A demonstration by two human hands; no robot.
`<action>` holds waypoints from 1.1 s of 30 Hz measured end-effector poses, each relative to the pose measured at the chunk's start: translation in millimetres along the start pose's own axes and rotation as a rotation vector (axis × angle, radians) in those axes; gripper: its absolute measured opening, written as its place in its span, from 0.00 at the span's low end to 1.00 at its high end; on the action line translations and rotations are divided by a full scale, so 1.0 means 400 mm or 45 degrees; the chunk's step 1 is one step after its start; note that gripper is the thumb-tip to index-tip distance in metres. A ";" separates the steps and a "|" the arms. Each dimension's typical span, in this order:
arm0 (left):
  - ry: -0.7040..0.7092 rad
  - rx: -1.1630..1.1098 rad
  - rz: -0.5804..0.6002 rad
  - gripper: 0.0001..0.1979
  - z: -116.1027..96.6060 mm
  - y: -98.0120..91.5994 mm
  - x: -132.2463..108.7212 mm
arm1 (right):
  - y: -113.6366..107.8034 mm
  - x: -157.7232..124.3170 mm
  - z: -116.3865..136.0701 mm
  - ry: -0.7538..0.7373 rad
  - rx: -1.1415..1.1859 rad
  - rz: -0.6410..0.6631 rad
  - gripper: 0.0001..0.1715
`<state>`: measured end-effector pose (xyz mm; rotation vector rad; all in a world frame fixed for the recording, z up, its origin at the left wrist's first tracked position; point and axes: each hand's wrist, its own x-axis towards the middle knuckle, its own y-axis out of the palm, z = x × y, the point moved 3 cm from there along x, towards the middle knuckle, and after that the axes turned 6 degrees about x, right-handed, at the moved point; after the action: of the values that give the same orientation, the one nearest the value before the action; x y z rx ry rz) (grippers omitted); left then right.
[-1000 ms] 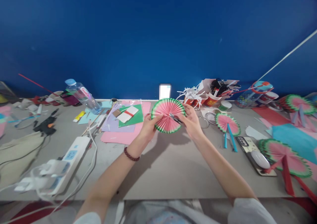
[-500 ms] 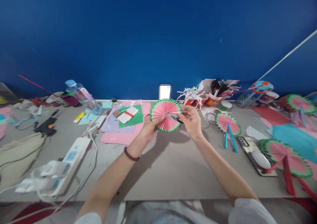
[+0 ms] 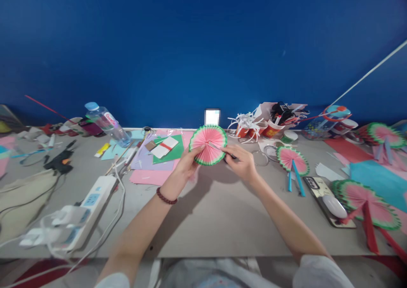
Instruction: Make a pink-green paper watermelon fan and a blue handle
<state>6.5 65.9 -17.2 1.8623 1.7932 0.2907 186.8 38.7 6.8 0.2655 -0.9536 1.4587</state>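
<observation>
Paper fan (image 3: 208, 146) pinched upright by left hand (image 3: 187, 166), face exposed; thin tool (image 3: 222, 150) gripped in right hand (image 3: 241, 164), tip at hub.

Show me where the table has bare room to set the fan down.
Bare table lies between the forearms, from the hands to the near edge. Left is crowded by the power strip and papers; right by the phone and finished fans.

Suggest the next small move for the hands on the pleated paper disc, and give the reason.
Probably close the scissors on the fan near its centre. The left hand holds the disc upright by its lower edge, while the right hand has the blades lying across its pink face.
</observation>
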 end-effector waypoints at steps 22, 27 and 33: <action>-0.150 -0.058 -0.008 0.14 -0.003 0.008 -0.011 | -0.014 -0.009 0.006 0.099 0.168 -0.238 0.12; -0.136 -0.050 -0.004 0.13 -0.002 0.015 -0.016 | -0.008 -0.014 -0.017 0.249 0.367 -0.359 0.06; -0.051 0.059 0.054 0.15 0.004 0.010 -0.012 | -0.013 -0.008 -0.008 0.322 0.471 -0.405 0.02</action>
<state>10.4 60.8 -15.5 1.9266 1.7500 0.2275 193.4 37.9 4.8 0.4684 -0.4110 1.3263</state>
